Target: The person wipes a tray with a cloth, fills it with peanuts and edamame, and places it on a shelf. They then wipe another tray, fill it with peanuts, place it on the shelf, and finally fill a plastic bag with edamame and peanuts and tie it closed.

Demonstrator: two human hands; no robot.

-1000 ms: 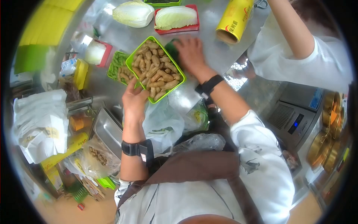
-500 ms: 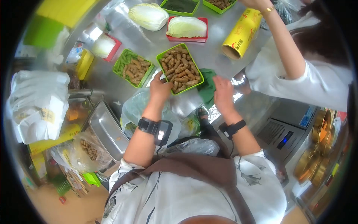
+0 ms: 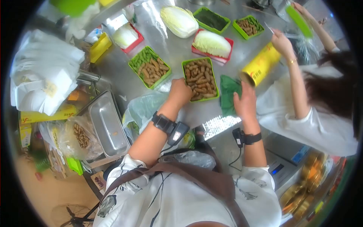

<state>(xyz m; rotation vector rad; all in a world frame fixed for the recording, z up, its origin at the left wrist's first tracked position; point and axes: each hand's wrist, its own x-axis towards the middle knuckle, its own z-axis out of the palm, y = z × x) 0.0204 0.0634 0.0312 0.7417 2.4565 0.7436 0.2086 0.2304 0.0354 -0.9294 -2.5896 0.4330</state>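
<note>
A green-rimmed tray of peanuts (image 3: 200, 78) sits on the metal counter in front of me. My left hand (image 3: 180, 92) is closed at the tray's lower left edge, its fingertips partly hidden. To the right of the tray lies a crumpled green cloth (image 3: 228, 94). My right hand (image 3: 246, 100) is beside this cloth, fingers stretched out and thumb apart, holding nothing. Left of my left hand stands another green tray (image 3: 150, 68), filled with peanuts and green pods.
Farther back are a whole cabbage (image 3: 179, 22), a cabbage half in a red tray (image 3: 212, 43) and a tray of dark greens (image 3: 211, 19). A yellow wrap roll (image 3: 261, 65) lies near a co-worker (image 3: 302, 87) at right. A steel pan (image 3: 109, 123) stands at left.
The camera view has shifted. The peanut tray now sits straighter, and my left hand's fingers are more curled. My right hand's fingers have straightened beside the cloth. The co-worker's arm has moved.
</note>
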